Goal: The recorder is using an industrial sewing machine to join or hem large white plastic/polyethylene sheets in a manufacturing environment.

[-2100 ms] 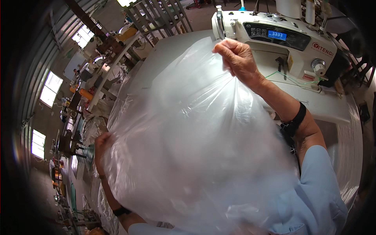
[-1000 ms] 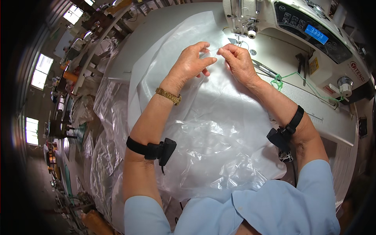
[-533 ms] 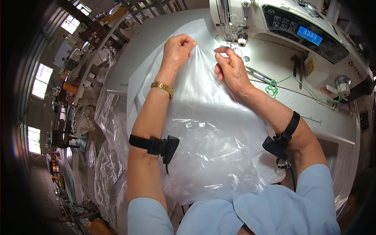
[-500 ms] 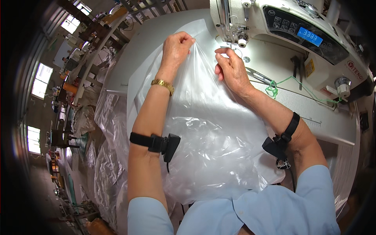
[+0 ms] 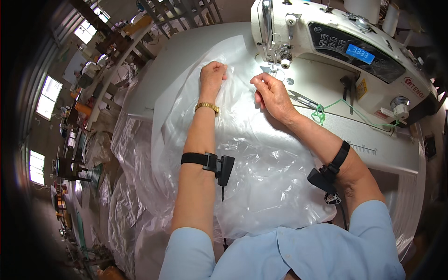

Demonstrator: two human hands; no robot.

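Observation:
A large translucent plastic sheet spreads over the sewing table and down across my lap, wrinkled and shiny. My left hand is closed on a bunched part of it, left of the needle area. Close to the presser foot of the white sewing machine, my right hand hovers over the sheet's right side. Its thumb and forefinger are pinched together with the other fingers curled; whatever is between them is hidden.
Metal scissors lie right of my right hand, beside a tangled green cord. A dark-handled tool rests under the machine arm. More crumpled plastic hangs off the table's left side. Racks stand behind.
My left hand has come nearer to me with the sheet, whose tight folds have slackened into loose wrinkles. My right hand stays near the needle. The whole view has shifted slightly.

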